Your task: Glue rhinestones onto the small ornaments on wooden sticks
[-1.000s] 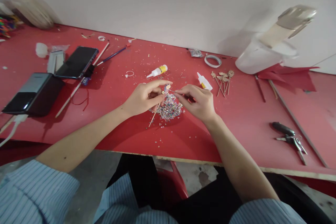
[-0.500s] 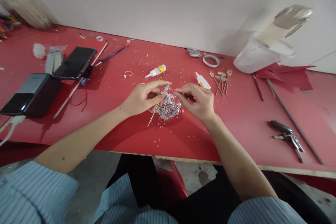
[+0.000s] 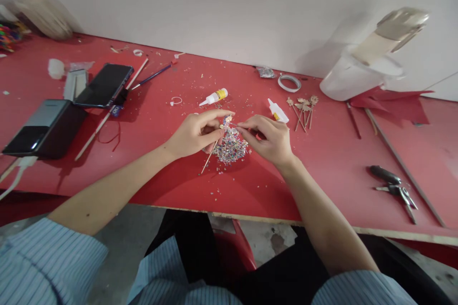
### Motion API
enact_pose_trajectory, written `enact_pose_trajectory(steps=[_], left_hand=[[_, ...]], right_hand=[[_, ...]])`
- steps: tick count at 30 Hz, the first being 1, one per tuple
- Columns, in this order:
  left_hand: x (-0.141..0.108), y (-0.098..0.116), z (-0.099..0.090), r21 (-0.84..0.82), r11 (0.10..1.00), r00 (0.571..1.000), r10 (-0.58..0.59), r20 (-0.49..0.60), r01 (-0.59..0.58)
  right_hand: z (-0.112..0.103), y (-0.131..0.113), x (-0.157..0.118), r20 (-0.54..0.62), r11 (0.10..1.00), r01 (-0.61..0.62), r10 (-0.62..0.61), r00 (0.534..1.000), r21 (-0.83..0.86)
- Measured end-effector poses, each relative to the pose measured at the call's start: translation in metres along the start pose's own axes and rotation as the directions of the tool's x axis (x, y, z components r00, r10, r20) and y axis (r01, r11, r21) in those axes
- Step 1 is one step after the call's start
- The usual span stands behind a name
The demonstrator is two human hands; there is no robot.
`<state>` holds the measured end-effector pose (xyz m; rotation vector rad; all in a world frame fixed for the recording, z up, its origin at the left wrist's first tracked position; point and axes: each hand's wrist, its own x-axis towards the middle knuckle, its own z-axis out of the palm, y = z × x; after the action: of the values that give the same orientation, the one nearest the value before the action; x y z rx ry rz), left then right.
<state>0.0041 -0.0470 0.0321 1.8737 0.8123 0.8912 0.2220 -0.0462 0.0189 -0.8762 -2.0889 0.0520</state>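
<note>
My left hand [image 3: 200, 133] is closed on a thin wooden stick [image 3: 209, 158] whose decorated top [image 3: 226, 121] sparkles with small coloured bits. The stick slants down toward me. Opposite it, my right hand [image 3: 268, 137] pinches a very thin pick [image 3: 234, 125], its tip at the decorated top; its exact kind is too small to make out. Directly beneath both hands lies a heap of glittery multicoloured chips [image 3: 232, 148]. Two small glue bottles lie behind the hands: a yellow-labelled one [image 3: 214, 97] and a white one [image 3: 277, 110] by my right knuckles.
Several sticks with flower-shaped tops [image 3: 303, 107] lie right of the glue, near a tape roll [image 3: 289, 83]. A white bucket [image 3: 343, 78] stands at the wall. Keys [image 3: 397, 190] lie at right. A phone [image 3: 104, 85], power bank [image 3: 43, 128] and paintbrush [image 3: 152, 76] are at left.
Both hands keep nearly the same pose. The tip of the thin pick has shifted slightly at the decorated top, and the whole view has moved a little.
</note>
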Motion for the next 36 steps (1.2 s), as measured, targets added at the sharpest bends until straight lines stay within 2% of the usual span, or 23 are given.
enact_pose_trajectory(steps=[6,11,17,20,36], left_hand=[[0.0000,0.0003,0.0000,-0.018,1.000,1.000,-0.009,0.003,0.009],[0.0002,0.0000,0.0001,-0.097,0.994,0.999,-0.044,0.005,0.044],[0.0024,0.0041,0.0000,-0.211,0.968,0.991,-0.134,0.012,0.134],[0.0032,0.0058,-0.0001,-0.224,0.963,0.988,-0.152,0.013,0.152],[0.0031,0.0051,-0.0004,-0.257,0.954,0.988,-0.155,0.026,0.157]], right_hand=[[-0.0004,-0.0002,0.0005,-0.015,1.000,0.019,-0.019,1.000,0.009],[-0.0003,-0.0010,0.0006,-0.001,1.000,0.002,-0.002,1.000,0.011],[0.0006,-0.0038,0.0020,-0.062,0.981,-0.100,0.111,0.992,0.169],[0.0010,-0.0050,0.0023,-0.070,0.973,-0.127,0.142,0.987,0.193],[0.0011,-0.0028,0.0018,-0.009,0.985,-0.099,0.101,0.995,0.144]])
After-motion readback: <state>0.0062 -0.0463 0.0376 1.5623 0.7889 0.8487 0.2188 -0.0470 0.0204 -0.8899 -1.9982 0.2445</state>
